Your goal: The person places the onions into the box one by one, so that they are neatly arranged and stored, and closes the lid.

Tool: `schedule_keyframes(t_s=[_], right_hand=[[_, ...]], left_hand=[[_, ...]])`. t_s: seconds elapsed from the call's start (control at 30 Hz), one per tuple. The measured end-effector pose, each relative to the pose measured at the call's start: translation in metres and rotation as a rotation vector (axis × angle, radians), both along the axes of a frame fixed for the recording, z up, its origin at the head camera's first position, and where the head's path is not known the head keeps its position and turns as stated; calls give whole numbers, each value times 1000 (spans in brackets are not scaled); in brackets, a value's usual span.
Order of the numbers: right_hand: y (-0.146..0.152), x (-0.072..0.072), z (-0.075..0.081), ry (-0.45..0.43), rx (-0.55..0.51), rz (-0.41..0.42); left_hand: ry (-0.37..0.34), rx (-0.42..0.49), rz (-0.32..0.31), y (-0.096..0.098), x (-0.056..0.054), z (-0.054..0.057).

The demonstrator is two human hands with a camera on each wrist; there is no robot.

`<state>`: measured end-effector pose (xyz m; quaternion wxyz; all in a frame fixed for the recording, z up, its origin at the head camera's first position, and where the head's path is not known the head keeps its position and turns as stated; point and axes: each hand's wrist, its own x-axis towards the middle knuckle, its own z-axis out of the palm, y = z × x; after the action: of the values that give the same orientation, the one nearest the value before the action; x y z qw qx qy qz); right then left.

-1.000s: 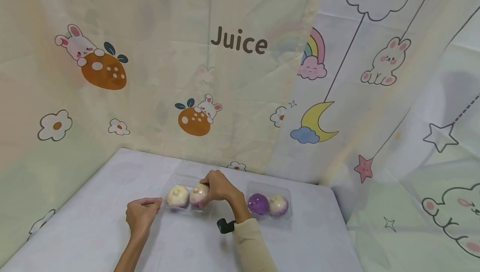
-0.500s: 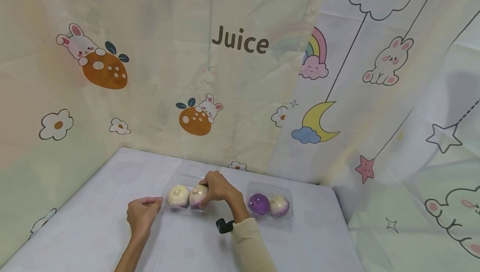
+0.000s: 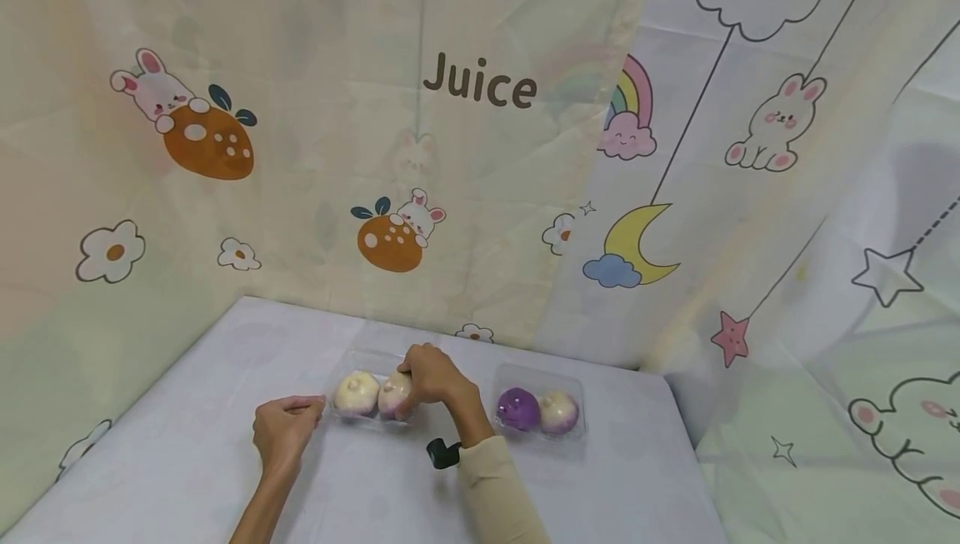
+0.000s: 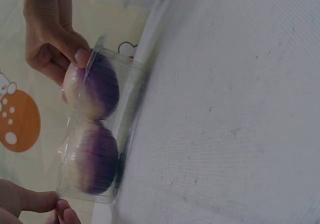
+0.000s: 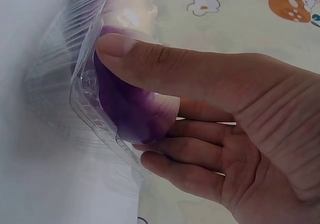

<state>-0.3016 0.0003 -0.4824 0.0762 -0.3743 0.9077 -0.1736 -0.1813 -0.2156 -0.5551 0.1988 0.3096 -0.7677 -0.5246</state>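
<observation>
Two purple-and-cream turnips sit side by side in a clear plastic box (image 4: 132,69) on the table. My right hand (image 3: 437,375) grips the right-hand turnip (image 3: 393,395) from its right side. In the right wrist view the thumb (image 5: 120,48) presses its purple skin close to the box rim, and the other fingers reach round its far side. The other turnip (image 3: 356,394) lies cream side up, its nub on top. My left hand (image 3: 283,429) pinches the left edge of the box between thumb and fingers, beside that turnip.
A second clear box (image 3: 537,374) stands to the right, holding a turnip with its purple side up (image 3: 517,408) and a cream-topped one (image 3: 558,411). Behind the white table (image 3: 375,494) hangs a printed curtain (image 3: 480,194). A small black device (image 3: 442,453) sits at my right wrist.
My right hand and forearm have shifted slightly left, still gripping the right-hand turnip, which turns a little. My left hand stays at the box edge.
</observation>
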Motion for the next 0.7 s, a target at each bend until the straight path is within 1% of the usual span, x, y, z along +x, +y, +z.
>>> schedule_keyframes(t_s=[0.13,0.33,0.47,0.6,0.7], right_hand=[[-2,1,2,-2,15,-6],[-6,1,2,-1,37,-11],[-11,2,3,15,80,-16],[-15,4,5,28,127,-22],[-16,4,6,7,149,-40]], left_hand=[[1,2,-2,-1,0,-1],[22,7,-6,-1,-1,-2],[27,6,-5,-2,0,-2],[17,14,-10,-1,1,-2],[16,20,-12,0,0,-2]])
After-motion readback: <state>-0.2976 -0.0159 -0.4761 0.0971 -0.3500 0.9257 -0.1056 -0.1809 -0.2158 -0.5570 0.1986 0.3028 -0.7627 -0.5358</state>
